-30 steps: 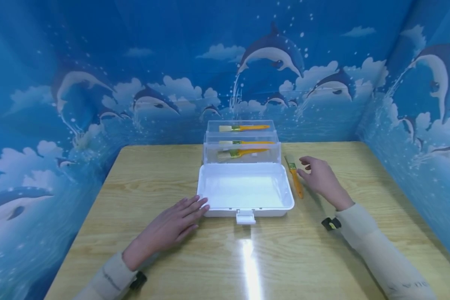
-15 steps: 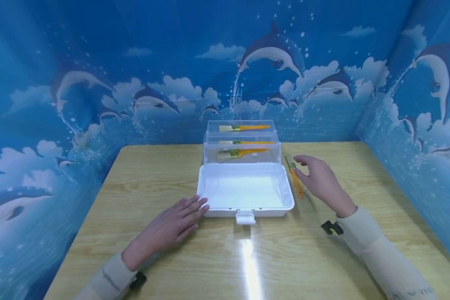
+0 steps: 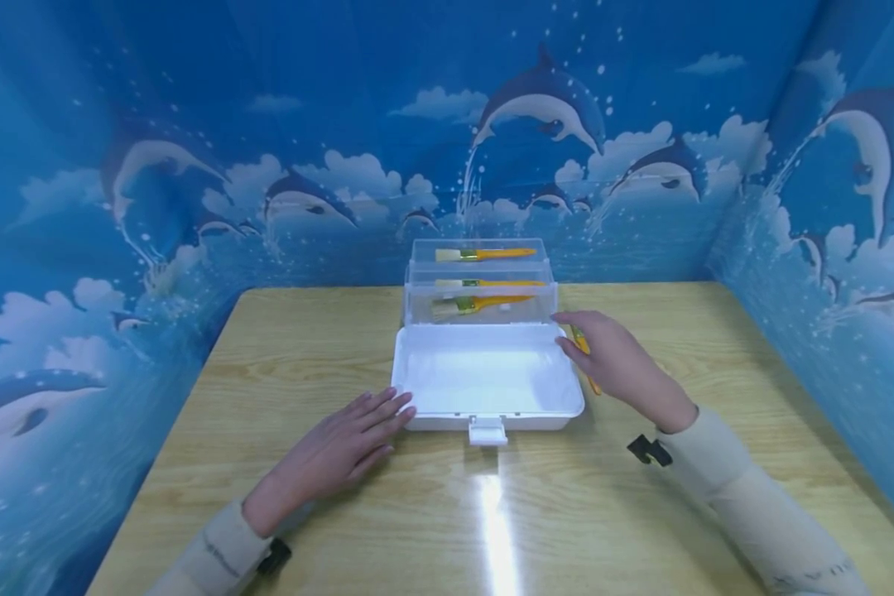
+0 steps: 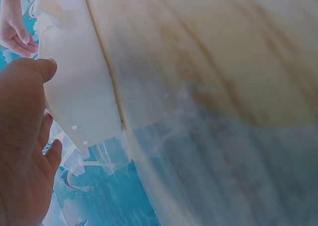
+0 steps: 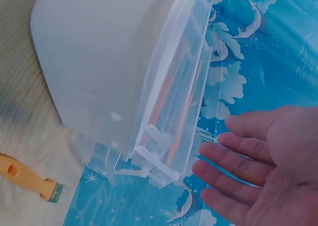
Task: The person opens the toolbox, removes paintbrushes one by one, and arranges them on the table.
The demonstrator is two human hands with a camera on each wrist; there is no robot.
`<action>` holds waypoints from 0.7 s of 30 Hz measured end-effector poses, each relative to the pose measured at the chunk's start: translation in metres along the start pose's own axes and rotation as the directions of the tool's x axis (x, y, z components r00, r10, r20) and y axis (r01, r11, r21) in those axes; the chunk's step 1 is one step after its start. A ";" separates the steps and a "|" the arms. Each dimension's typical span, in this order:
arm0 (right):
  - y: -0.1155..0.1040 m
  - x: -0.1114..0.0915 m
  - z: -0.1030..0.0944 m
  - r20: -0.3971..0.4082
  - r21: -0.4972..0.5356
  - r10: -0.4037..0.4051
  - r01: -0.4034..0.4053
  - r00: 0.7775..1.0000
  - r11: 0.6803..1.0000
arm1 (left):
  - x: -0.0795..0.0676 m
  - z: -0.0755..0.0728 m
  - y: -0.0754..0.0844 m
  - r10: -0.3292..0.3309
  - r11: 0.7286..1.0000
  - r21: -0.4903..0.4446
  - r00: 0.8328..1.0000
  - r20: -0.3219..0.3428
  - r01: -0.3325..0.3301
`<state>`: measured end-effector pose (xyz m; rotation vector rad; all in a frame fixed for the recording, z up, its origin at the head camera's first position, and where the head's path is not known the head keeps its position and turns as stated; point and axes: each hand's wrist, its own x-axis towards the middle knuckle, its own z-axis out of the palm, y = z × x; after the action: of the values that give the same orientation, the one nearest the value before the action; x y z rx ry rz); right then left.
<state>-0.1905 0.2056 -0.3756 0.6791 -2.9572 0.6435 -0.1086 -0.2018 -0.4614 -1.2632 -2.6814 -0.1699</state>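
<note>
A white plastic box (image 3: pixel 447 422) stands with its clear lid and trays (image 3: pixel 417 308) raised behind it. My left hand (image 3: pixel 343 443) rests its straight fingers on the front left corner of the box. Over the right rim reaches my right hand (image 3: pixel 618 356), its fingertips overlapping the back right corner in the head view. The right wrist view shows that palm with fingers extended and nothing in them. Below this hand, on the table beside the box, lies a paintbrush (image 5: pixel 25 176) with an orange handle, partly hidden in the head view.
Several orange-handled brushes, such as the top brush (image 3: pixel 492 254), lie in the clear trays. A latch (image 3: pixel 487 431) sticks out at the front of the box. The wooden table (image 3: pixel 305 339) ends at a blue dolphin-print curtain (image 3: pixel 328 149).
My right hand has moved left from beside the loose paintbrush to the box's back right corner, now covering part of that brush. My left hand and the box have stayed in place.
</note>
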 end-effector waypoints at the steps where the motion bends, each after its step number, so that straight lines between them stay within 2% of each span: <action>1: -0.001 0.001 0.001 0.000 -0.005 -0.012 0.012 1.000 1.000 | 0.000 0.000 0.000 -0.001 1.000 -0.001 1.000 0.002 0.001; 9: -0.005 0.011 0.004 0.023 -0.067 -0.105 0.106 0.994 0.992 | 0.001 0.000 0.000 0.010 1.000 0.007 1.000 -0.009 -0.010; 14: -0.003 0.022 0.005 0.115 -0.059 -0.113 0.120 0.987 0.991 | 0.001 0.000 0.000 0.003 1.000 0.006 1.000 0.001 -0.003; 18: -0.001 0.032 0.008 0.172 -0.026 -0.166 0.173 0.971 0.985 | 0.001 -0.001 0.000 -0.001 1.000 -0.004 1.000 0.005 0.001; 21: 0.000 0.040 0.011 0.224 -0.007 -0.177 0.183 0.958 0.983 | 0.001 -0.001 0.001 -0.001 1.000 -0.011 1.000 0.006 0.001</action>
<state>-0.2261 0.1850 -0.3810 1.0690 -3.0440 0.5436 -0.1086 -0.2009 -0.4604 -1.2675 -2.6902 -0.1809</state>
